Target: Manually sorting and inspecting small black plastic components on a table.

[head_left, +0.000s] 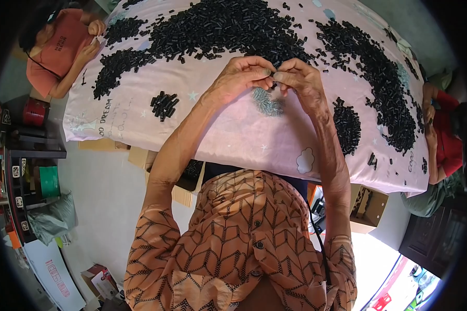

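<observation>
My left hand (245,75) and my right hand (299,80) meet above a pink cloth-covered table (228,137). Thumb and fingers of each are pinched together around a small black piece (273,74), mostly hidden by the fingertips. Just below them on the cloth lies a little heap of small silvery parts (267,102). Beyond my hands spreads a large pile of short black cylindrical pieces (213,31). A small cluster of black pieces (164,105) lies to the left, and a rounder heap of black pieces (346,127) is right of my right forearm.
A person in an orange shirt (62,44) works at the table's left end, and a person in red (448,137) sits at the right end. More black pieces (384,85) stretch along the right side. Open cardboard boxes (367,207) stand below the near edge.
</observation>
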The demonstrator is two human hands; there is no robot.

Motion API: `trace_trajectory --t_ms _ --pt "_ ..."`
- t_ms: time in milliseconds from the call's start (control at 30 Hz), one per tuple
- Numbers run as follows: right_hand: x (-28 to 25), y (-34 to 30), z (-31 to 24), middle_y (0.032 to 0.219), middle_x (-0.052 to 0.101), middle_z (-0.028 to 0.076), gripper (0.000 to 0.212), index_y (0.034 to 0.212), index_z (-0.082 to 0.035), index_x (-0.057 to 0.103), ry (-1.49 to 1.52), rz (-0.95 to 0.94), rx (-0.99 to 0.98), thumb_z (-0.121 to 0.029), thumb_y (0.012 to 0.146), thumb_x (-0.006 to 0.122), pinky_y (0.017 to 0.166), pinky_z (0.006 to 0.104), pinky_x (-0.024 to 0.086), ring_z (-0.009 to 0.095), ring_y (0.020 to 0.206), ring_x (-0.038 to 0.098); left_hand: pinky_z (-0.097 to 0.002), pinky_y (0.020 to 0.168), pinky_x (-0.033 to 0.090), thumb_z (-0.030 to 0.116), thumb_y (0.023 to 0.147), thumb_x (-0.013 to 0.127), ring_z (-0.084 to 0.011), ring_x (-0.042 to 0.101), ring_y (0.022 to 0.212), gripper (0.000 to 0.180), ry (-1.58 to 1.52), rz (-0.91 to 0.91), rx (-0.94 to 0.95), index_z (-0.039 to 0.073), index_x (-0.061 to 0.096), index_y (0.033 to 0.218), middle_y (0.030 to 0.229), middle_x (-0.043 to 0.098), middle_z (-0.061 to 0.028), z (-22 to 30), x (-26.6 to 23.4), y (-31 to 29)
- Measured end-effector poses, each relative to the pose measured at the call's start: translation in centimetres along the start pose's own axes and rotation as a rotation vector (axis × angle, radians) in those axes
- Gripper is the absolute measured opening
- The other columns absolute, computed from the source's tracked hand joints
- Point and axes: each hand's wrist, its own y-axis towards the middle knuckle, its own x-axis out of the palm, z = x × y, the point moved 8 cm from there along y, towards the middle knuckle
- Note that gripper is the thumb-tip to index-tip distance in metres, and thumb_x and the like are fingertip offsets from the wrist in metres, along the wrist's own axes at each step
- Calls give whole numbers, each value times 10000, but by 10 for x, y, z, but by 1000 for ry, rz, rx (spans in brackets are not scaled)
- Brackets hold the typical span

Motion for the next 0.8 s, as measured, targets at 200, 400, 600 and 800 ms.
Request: trace_trajectory --t_ms 200,400,600,800 --pt "-11 2 5 733 623 53 103 832 -6 647 -74 61 45 -100 831 689 512 217 446 78 595 562 -262 715 558 34 891 582 -163 650 768 153 -301 60 -23 -37 628 1018 907 666 -137 -8 -20 4" --pt "25 -6 -14 795 645 82 129 854 21 636 -917 -150 -489 85 748 598 623 298 492 187 705 594 -269 763 557 23 888 583 -172 652 812 147 -388 96 -28 -18 638 1019 932 664 -139 -7 -31 6" --pt "29 -7 1 831 616 124 219 903 17 622 -1124 -219 -483 102 714 548 719 363 500 281 803 590 -291 842 542 0 871 590 -193 652 872 172 -363 128 -2 -28 633 1036 975 654 -146 -4 -31 5" --pt "22 -7 -8 866 596 140 251 924 23 625 -1101 -126 -491 110 703 544 709 344 510 272 798 600 -288 823 553 -37 846 596 -192 659 866 210 -131 157 46 -34 627 1054 956 661 -137 2 -25 4"
